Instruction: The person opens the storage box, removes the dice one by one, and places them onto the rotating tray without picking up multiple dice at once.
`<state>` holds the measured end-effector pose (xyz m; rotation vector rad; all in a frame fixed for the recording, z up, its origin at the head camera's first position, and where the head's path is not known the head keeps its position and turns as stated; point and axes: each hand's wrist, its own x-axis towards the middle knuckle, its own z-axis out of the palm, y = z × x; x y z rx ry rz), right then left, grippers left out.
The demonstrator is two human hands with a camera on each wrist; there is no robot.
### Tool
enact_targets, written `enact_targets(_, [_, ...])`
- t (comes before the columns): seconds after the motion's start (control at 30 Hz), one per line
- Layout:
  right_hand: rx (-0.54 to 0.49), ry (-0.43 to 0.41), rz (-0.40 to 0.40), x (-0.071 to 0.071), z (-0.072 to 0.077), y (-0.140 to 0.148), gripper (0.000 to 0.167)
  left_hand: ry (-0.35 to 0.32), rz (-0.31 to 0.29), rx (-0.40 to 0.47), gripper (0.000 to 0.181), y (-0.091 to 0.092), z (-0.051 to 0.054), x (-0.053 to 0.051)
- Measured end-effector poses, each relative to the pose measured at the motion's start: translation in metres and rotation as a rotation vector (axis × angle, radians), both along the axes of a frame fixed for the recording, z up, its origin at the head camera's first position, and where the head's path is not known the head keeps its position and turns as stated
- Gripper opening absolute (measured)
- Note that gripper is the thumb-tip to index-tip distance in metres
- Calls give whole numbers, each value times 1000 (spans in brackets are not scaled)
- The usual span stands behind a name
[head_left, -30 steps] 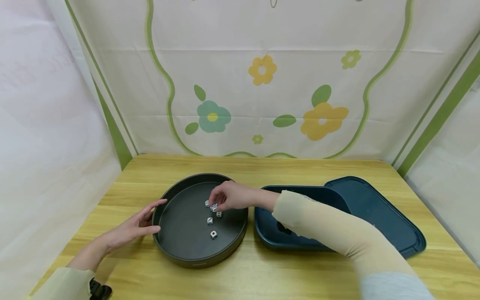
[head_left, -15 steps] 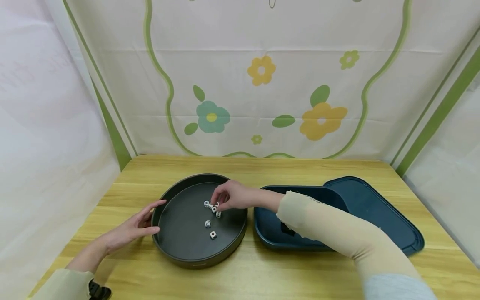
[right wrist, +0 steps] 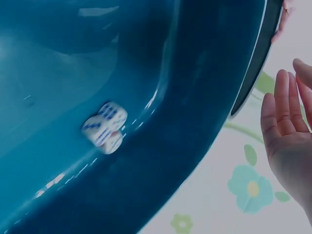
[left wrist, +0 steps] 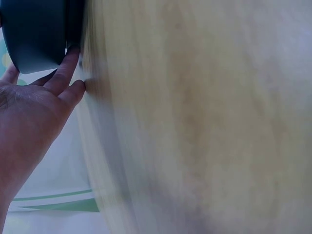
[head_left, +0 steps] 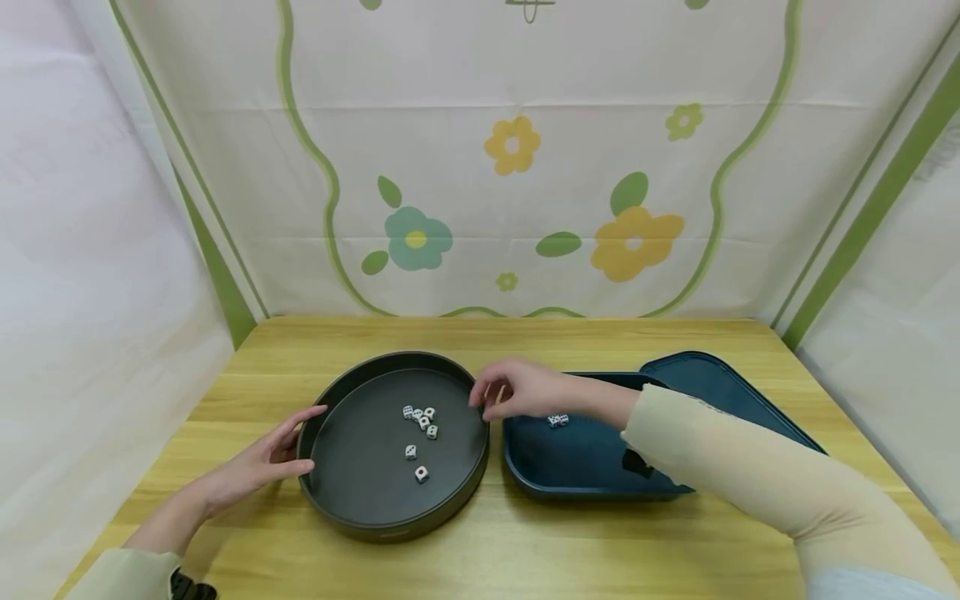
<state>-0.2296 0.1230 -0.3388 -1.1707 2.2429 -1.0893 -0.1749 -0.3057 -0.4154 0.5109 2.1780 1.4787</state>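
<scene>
A round dark grey pan (head_left: 375, 475) stands on the table, with several white dice (head_left: 423, 422) lying in it, some close together. My left hand (head_left: 251, 462) rests its spread fingers and thumb against the pan's left side; in the left wrist view, fingertips touch its dark wall. My right hand (head_left: 521, 390) hovers by the pan's right rim, fingers gently bent and apart from the thumb, with nothing visible between them. To the right, a dark blue bin (head_left: 570, 467) holds more dice (right wrist: 105, 126) in a small cluster, seen closely in the right wrist view. My right forearm hides part of the bin.
A dark blue lid (head_left: 697, 379) lies at the right behind the bin, partly covered by the right sleeve (head_left: 735, 467). The wooden table (head_left: 465, 550) ends at a white flowered curtain (head_left: 510, 208).
My right hand has risen away from the dice and moved right to the pan's rim. Dice in the bin have come into sight. My left hand stays at the pan.
</scene>
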Motion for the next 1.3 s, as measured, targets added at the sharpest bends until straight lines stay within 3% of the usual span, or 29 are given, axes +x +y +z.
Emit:
enact_targets(0.67, [16, -39, -195, 9, -11, 98, 17, 0, -7, 11, 70, -1, 1, 1])
enact_targets(1.07, [155, -50, -195, 4, -37, 123, 46, -20, 0, 18, 70, -1, 2, 3])
enact_targets(1.3, [150, -19, -181, 3, -49, 122, 43, -11, -1, 18, 70, 0, 3, 3])
